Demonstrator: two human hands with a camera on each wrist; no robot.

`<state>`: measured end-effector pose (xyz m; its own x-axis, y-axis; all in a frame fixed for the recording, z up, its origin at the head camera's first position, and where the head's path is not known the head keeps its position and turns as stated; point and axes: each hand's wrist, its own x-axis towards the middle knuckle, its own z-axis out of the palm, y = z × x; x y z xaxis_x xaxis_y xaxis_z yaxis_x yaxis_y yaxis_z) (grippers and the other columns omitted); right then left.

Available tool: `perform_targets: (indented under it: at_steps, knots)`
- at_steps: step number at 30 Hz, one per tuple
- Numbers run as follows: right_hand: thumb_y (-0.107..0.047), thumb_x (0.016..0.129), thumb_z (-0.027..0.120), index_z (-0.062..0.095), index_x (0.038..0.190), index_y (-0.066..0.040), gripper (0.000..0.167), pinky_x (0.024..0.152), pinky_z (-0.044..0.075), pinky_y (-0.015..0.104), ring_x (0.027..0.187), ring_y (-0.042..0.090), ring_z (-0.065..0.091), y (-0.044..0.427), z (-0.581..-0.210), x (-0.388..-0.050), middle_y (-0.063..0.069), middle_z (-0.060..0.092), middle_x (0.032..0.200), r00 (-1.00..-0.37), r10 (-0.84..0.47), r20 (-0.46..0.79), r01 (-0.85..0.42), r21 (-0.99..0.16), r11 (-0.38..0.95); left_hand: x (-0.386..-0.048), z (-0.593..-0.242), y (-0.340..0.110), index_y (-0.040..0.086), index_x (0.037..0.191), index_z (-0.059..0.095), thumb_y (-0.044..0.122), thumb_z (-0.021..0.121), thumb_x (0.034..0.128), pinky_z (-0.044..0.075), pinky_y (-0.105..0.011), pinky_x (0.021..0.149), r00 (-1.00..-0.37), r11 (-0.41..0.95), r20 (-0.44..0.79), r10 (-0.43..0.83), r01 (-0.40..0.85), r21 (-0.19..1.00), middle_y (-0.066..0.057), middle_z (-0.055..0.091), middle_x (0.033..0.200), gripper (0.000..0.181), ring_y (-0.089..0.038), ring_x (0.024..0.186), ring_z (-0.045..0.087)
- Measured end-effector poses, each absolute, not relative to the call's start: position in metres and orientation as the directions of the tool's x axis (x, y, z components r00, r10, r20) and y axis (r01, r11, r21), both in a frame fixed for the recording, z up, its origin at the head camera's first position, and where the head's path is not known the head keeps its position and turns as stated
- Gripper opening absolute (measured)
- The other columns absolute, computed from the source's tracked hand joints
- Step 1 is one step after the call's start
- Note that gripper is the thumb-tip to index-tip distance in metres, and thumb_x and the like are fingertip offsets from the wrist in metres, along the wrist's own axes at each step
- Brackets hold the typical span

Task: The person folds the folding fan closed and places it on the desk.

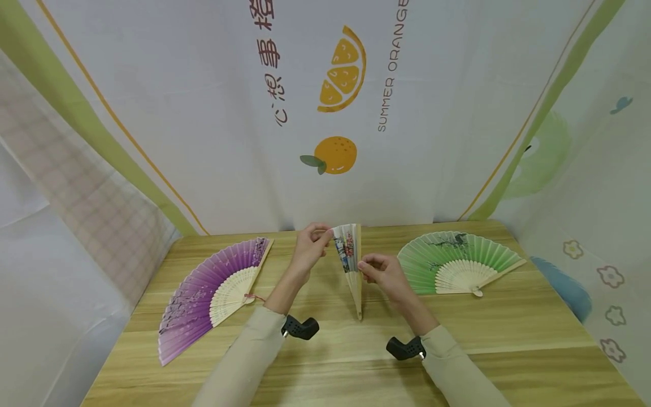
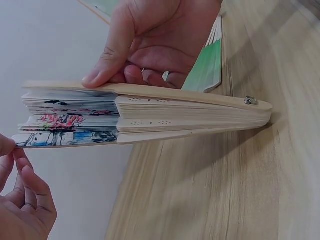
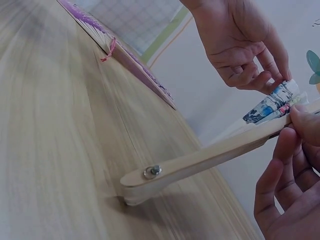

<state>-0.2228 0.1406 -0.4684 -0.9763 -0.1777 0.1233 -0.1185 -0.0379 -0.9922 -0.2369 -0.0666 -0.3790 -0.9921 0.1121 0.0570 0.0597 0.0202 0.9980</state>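
Note:
Between both hands stands a partly spread white folding fan with blue and red printed pictures, its pivot end down at the table. My left hand pinches the fan's upper left edge between thumb and fingers. On the other side my right hand pinches the outer wooden guard stick partway up. In the left wrist view the pleats are still bunched close, with a metal pivot ring at the narrow end. The right wrist view shows the fan's guard stick running up to the right fingers.
An open purple folding fan with a red cord lies on the left of the wooden table. To the right lies an open green folding fan. Behind the table hangs a white cloth printed with oranges.

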Motion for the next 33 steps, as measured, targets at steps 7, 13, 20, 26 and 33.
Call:
perform_targets:
  at_steps: [7,13,20,26,33]
  knots:
    - [-0.005,0.099,0.067,0.066,0.102,0.013,0.018,0.065,0.05,0.033,0.069,0.017,0.054,0.14,-0.466,-0.222,0.01,0.06,0.077,-0.974,-0.192,0.119,-0.114,-0.993,-0.034,-0.238,-0.381,-0.066,-0.009,0.119,0.061,0.006,0.059,0.1033,0.047,-0.029,0.066,-0.992,0.027,0.06,0.109,0.064,0.998,-0.002,0.062,0.083,0.021,-0.012,0.075,0.053]
    - [-0.005,0.099,0.066,0.066,0.102,0.011,0.017,0.067,0.051,0.033,0.071,0.018,0.054,0.139,-0.464,-0.221,0.01,0.061,0.078,-0.976,-0.193,0.102,-0.097,-0.995,-0.034,-0.245,-0.391,-0.067,-0.008,0.12,0.061,0.007,0.06,0.1035,0.047,-0.026,0.065,-0.992,0.039,0.051,0.111,0.056,0.998,-0.009,0.065,0.09,0.023,-0.013,0.077,0.054]
    - [-0.004,0.1,0.066,0.066,0.101,0.009,0.013,0.068,0.052,0.034,0.071,0.017,0.055,0.138,-0.462,-0.22,0.009,0.061,0.078,-0.98,-0.18,0.088,-0.081,-0.996,-0.045,-0.258,-0.414,-0.07,-0.004,0.124,0.061,0.013,0.063,0.103,0.048,-0.028,0.065,-0.993,0.052,0.056,0.108,0.062,0.997,-0.018,0.067,0.102,0.027,-0.013,0.081,0.055]
    - [-0.005,0.099,0.067,0.067,0.101,0.009,0.013,0.069,0.053,0.034,0.071,0.017,0.056,0.137,-0.46,-0.22,0.008,0.062,0.079,-0.981,-0.177,0.078,-0.068,-0.996,-0.063,-0.254,-0.416,-0.069,0.0,0.122,0.064,0.018,0.065,0.1021,0.048,-0.029,0.066,-0.993,0.077,0.048,0.11,0.056,0.995,-0.017,0.067,0.104,0.027,-0.015,0.083,0.055]
    - [-0.006,0.099,0.067,0.066,0.102,0.007,0.014,0.067,0.053,0.032,0.072,0.018,0.057,0.137,-0.462,-0.219,0.01,0.063,0.08,-0.979,-0.189,0.073,-0.058,-0.995,-0.084,-0.253,-0.416,-0.069,0.0,0.115,0.065,0.014,0.065,0.102,0.046,-0.027,0.063,-0.993,0.095,0.06,0.106,0.07,0.993,-0.008,0.066,0.092,0.02,-0.015,0.076,0.054]
